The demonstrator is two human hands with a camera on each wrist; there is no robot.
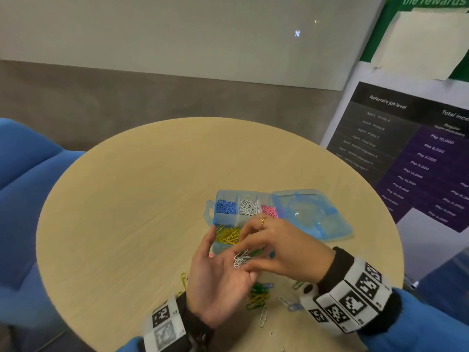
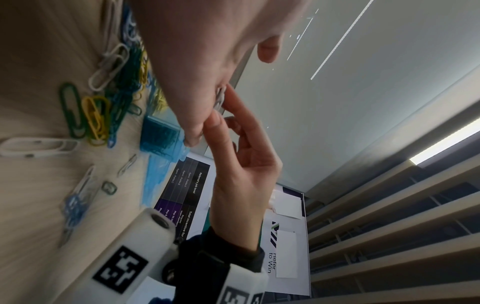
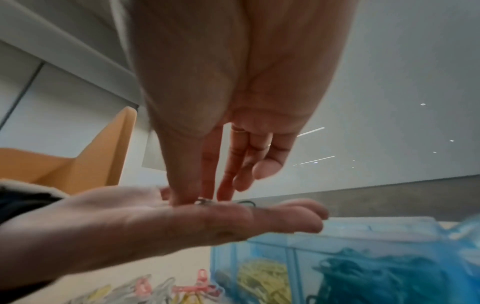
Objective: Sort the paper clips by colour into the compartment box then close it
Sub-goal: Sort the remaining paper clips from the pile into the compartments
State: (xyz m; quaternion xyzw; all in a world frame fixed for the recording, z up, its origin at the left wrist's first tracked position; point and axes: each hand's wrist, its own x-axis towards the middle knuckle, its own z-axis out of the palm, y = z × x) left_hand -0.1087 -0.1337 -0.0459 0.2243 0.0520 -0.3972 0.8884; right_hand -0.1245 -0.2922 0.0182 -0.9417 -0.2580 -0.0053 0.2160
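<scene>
The clear blue compartment box (image 1: pixel 212 217) lies open on the round table, holding blue clips (image 1: pixel 225 207), white clips (image 1: pixel 248 206), pink clips (image 1: pixel 269 211) and yellow clips (image 1: pixel 228 235). Its lid (image 1: pixel 312 214) lies flat to the right. My left hand (image 1: pixel 220 280) is held palm up and flat just in front of the box, with a small bunch of white paper clips (image 1: pixel 240 259) on it. My right hand (image 1: pixel 245 254) reaches into that palm, and its thumb and forefinger pinch the white clips (image 2: pixel 219 98). The right wrist view shows the same pinch (image 3: pixel 203 200) above the box (image 3: pixel 337 242).
Loose green, yellow, white and blue clips (image 1: pixel 258 297) lie on the table (image 1: pixel 127 212) near its front edge, under my hands. A few pink ones (image 3: pixel 197 287) lie beside the box. A blue chair (image 1: pixel 28 168) stands at the left and a poster board (image 1: pixel 418 153) at the right.
</scene>
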